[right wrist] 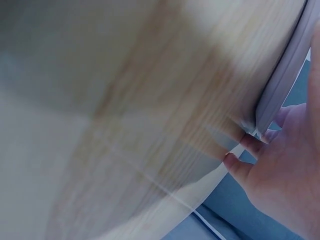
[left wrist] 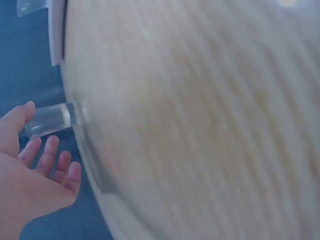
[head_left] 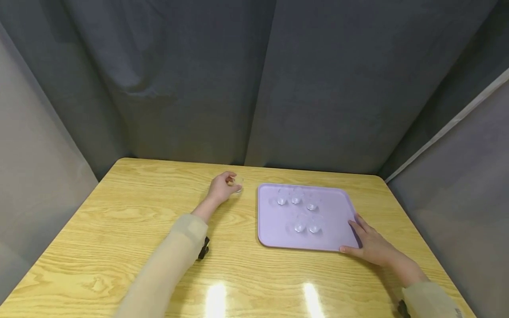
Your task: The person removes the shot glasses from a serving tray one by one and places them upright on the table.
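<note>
- Head view: the left hand (head_left: pixel 221 187) reaches across the wooden table (head_left: pixel 119 229) and holds a small clear glass cup (head_left: pixel 237 184) at its fingertips, just left of the lilac tray (head_left: pixel 274 229). The cup is off the tray, close to its far left corner. Five more clear cups (head_left: pixel 296 199) stand on the tray, three in the far row and two nearer. The right hand (head_left: pixel 371 245) lies at the tray's near right corner, fingers fairly straight on the rim and thumb along the near edge.
- Left wrist view: the left hand (left wrist: pixel 30 170) shows the thumb against the glass cup (left wrist: pixel 50 119); the other fingers (left wrist: pixel 47 157) are loosely spread and lightly bent. The table is blurred.
- Right wrist view: the right hand (right wrist: pixel 285 170) has its fingertips (right wrist: pixel 235 165) tucked at the tray (right wrist: pixel 280 90) corner, touching its edge; the picture is blurred.
</note>
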